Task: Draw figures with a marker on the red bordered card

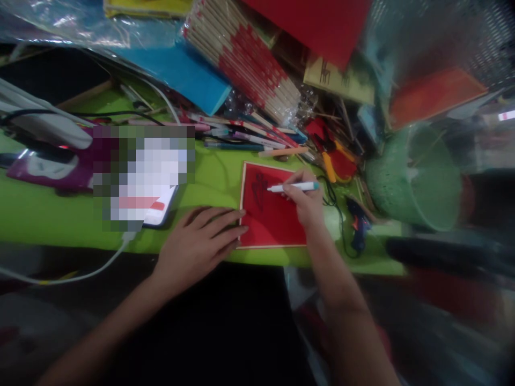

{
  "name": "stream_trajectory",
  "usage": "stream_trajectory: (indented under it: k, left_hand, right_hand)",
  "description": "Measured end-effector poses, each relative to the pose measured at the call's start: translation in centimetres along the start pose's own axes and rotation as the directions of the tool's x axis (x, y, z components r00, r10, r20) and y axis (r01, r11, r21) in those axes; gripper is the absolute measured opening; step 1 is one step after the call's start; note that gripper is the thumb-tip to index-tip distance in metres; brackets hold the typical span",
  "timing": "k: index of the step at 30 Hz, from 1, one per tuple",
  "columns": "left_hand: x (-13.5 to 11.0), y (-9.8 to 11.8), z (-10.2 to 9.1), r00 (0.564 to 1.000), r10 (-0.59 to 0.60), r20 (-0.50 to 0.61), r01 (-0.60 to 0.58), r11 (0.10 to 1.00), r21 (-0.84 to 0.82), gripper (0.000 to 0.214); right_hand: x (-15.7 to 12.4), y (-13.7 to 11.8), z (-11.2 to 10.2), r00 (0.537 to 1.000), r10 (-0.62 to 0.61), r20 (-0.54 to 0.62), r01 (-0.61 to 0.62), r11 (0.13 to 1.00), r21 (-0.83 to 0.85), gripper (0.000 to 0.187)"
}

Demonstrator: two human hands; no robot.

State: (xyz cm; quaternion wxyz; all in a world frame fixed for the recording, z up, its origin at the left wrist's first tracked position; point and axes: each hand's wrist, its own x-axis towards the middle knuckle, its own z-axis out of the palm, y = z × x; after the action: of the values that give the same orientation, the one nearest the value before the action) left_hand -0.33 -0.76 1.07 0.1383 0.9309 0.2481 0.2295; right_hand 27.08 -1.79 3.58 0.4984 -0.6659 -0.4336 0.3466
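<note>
A square red card (277, 225) with pale edges lies on the green table. Dark lines of a drawing (258, 190) show on its upper left part. My right hand (308, 202) pinches a white marker (295, 187) with a teal end, its tip at the drawing. Fingers stretched out, my left hand (205, 236) lies flat on the table, its fingertips touching the card's left edge. Left of that hand is a phone (155, 214) with a lit screen, partly pixelated, and a white cable plugged in.
Behind the card lie several pens (257, 136) and a plastic-wrapped bundle of wooden sticks (245, 59). On the right are yellow-handled pliers (330, 166), a glue gun (357, 225) with its cord, and a green basket (414, 177). A purple power strip (48, 169) sits at left.
</note>
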Motion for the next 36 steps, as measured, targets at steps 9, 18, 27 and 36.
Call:
stream_trajectory:
  k: [9,18,27,36]
  left_hand:
    - [0.1,-0.1,0.0,1.0,0.021,-0.02,-0.021,1.0,0.019,0.023]
    - [0.0,-0.1,0.0,1.0,0.017,-0.003,-0.017,1.0,0.024,0.023]
    - [0.0,0.0,0.0,1.0,0.005,0.001,-0.005,1.0,0.005,0.024]
    - [0.0,-0.1,0.2,1.0,0.003,-0.012,-0.003,1.0,0.024,0.026]
  right_hand:
    - [0.1,-0.1,0.1,1.0,0.011,-0.003,-0.011,1.0,-0.022,0.015]
    - [0.1,0.2,0.2,1.0,0.024,-0.003,-0.024,1.0,-0.007,0.017]
    - [0.0,-0.3,0.1,0.998,0.045,0.04,-0.045,0.999,0.004,0.012]
    - [-0.4,-0.9,0.0,0.992,0.07,0.105,-0.07,0.998,-0.008,0.01]
